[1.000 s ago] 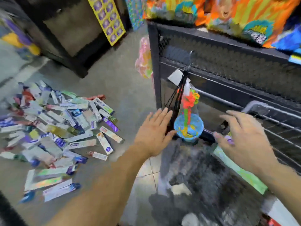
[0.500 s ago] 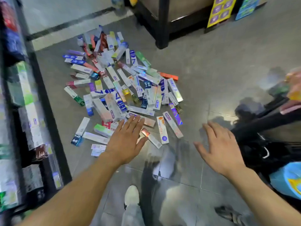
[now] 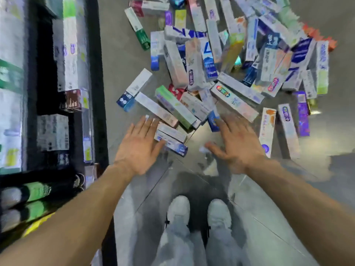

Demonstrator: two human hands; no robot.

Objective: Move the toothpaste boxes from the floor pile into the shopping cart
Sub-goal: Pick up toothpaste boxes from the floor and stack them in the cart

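Our left hand (image 3: pixel 137 148) and right hand (image 3: pixel 237 145) reach out flat, each grip spread and empty, at the near edge of the toothpaste boxes (image 3: pixel 221 70) — a pile strewn on the grey floor (image 3: pixel 119 70). Left of the pile stands a stocked shelf (image 3: pixel 48 93); our white shoes (image 3: pixel 199 212) stand just short of the pile.

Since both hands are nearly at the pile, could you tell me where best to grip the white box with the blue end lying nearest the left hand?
Pinch the white box with the blue end across its long narrow sides near the middle, coming from above with the open left hand. It lies flat at the pile's near edge, its top uncovered; another box lies close along its far side.
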